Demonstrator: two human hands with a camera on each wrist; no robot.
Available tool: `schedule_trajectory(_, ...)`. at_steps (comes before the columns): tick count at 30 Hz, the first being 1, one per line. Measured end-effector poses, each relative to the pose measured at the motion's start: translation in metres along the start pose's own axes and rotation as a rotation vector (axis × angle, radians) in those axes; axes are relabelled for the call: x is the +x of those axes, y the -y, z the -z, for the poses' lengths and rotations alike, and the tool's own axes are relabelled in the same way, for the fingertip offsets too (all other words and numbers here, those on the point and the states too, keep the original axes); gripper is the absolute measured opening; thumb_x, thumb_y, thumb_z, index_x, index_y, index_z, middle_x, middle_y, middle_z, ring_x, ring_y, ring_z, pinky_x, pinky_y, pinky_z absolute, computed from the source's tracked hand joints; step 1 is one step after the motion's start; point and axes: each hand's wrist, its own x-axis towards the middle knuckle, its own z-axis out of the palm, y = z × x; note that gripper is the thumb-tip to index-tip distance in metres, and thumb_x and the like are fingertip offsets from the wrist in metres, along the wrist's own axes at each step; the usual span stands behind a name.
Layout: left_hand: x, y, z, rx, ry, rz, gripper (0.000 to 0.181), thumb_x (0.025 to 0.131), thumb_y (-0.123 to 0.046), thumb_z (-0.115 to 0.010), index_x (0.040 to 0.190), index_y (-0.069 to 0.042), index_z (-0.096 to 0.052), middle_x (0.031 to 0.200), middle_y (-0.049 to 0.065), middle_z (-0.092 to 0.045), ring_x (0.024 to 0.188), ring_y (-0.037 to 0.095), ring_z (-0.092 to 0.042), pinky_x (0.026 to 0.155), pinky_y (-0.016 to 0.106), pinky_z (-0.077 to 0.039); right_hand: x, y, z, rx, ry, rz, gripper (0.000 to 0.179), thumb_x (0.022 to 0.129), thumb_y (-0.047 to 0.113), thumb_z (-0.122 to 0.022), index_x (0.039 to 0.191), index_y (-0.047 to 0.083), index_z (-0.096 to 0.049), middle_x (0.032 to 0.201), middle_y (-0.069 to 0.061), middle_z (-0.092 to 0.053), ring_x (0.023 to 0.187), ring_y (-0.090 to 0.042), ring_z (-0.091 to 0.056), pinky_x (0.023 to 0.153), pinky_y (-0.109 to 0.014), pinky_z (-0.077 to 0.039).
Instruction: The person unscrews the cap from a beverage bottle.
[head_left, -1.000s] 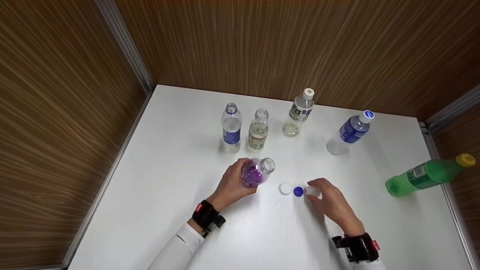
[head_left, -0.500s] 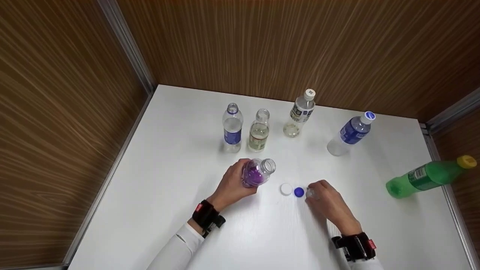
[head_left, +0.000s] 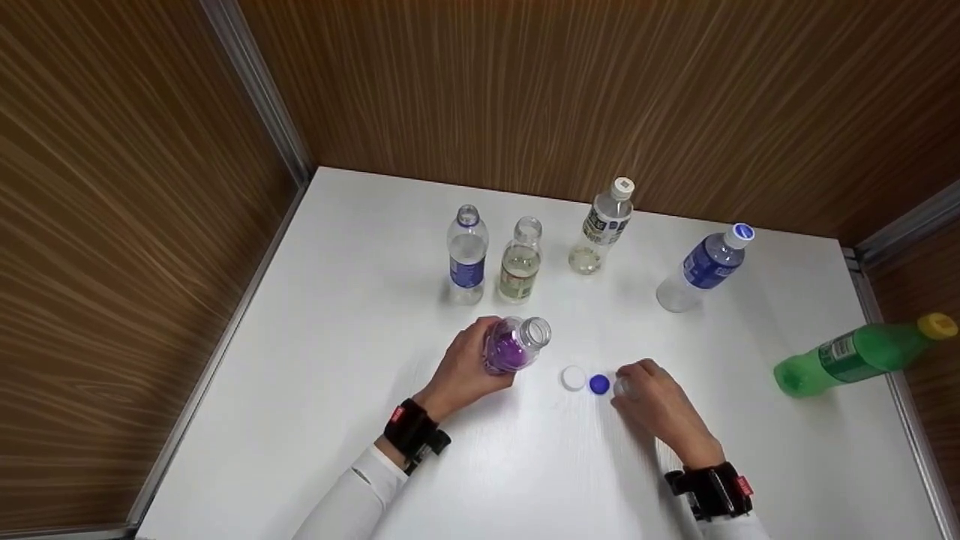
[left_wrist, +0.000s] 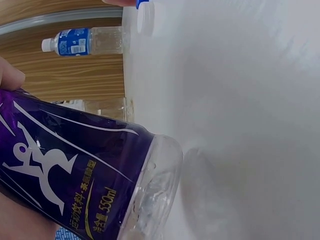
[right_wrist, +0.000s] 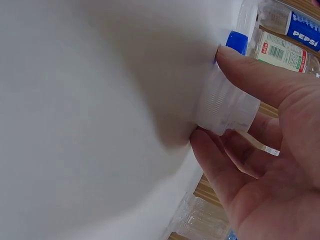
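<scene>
In the head view, the left grip [head_left: 461, 369] is holding an uncapped purple bottle [head_left: 506, 349], its long axis leaning rightward. The right grip [head_left: 664, 407], nearer to the clear cap [head_left: 623, 387], is pinching it; that cap is lying to the bottle's right, apart from its mouth [head_left: 536, 331] and just beside a blue cap [head_left: 599, 384]. In the left wrist view, the label [left_wrist: 105, 150] is showing print that the head view is hiding. In the right wrist view, thumb [right_wrist: 255, 77] and finger [right_wrist: 217, 162] are flanking the clear cap's ridged side at the surface [right_wrist: 75, 125].
</scene>
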Motion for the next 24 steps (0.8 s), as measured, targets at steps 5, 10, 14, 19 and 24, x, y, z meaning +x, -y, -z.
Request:
schedule_trajectory(5,-0.001,0.001,0.003,0.006,-0.008,-0.007,0.071,0.071,-0.011,-0.087,0.133,-0.007,-0.053,0.128,0.011,-0.065,0.12,0.027,-0.061,0.106,0.046,-0.047,0.0,-0.001,0.001,-0.008,0.022,-0.01,0.04,0.079,0.008,-0.088,0.113,-0.003,-0.07,0.109,-0.014,-0.064,0.096,-0.032,-0.065,0.082,-0.049,-0.054)
schedule_trajectory(10,-0.003,0.002,0.006,0.006,-0.029,-0.023,0.071,0.071,-0.01,-0.087,0.132,-0.006,-0.053,0.127,0.013,-0.066,0.119,0.029,-0.062,0.105,0.048,-0.048,0.001,0.0,0.001,-0.015,0.057,-0.043,0.042,0.081,0.01,-0.087,0.116,-0.005,-0.069,0.112,-0.016,-0.063,0.099,-0.033,-0.064,0.086,-0.05,-0.054)
schedule_trajectory(14,-0.005,0.003,0.01,-0.005,-0.039,-0.012,0.072,0.07,-0.009,-0.087,0.133,-0.006,-0.052,0.128,0.013,-0.065,0.12,0.031,-0.061,0.105,0.05,-0.047,0.002,0.001,0.003,0.001,0.09,-0.087,0.046,0.083,0.012,-0.086,0.121,-0.004,-0.068,0.116,-0.018,-0.063,0.104,-0.035,-0.064,0.091,-0.052,-0.054)
schedule_trajectory(19,-0.006,0.004,0.018,-0.031,-0.071,-0.007,0.072,0.071,-0.007,-0.087,0.134,-0.004,-0.051,0.13,0.015,-0.064,0.121,0.032,-0.061,0.105,0.051,-0.048,0.001,0.002,0.007,0.019,0.074,-0.13,0.052,0.085,0.016,-0.086,0.128,-0.005,-0.065,0.12,-0.02,-0.064,0.108,-0.038,-0.064,0.093,-0.054,-0.053)
schedule_trajectory(24,-0.005,0.008,0.03,-0.079,-0.144,-0.011,0.074,0.072,-0.005,-0.087,0.135,-0.002,-0.049,0.132,0.019,-0.063,0.121,0.034,-0.062,0.105,0.051,-0.049,0.0,0.007,0.017,0.052,0.022,-0.131,0.051,0.091,0.021,-0.081,0.131,-0.004,-0.064,0.122,-0.019,-0.065,0.113,-0.039,-0.063,0.096,-0.056,-0.051)
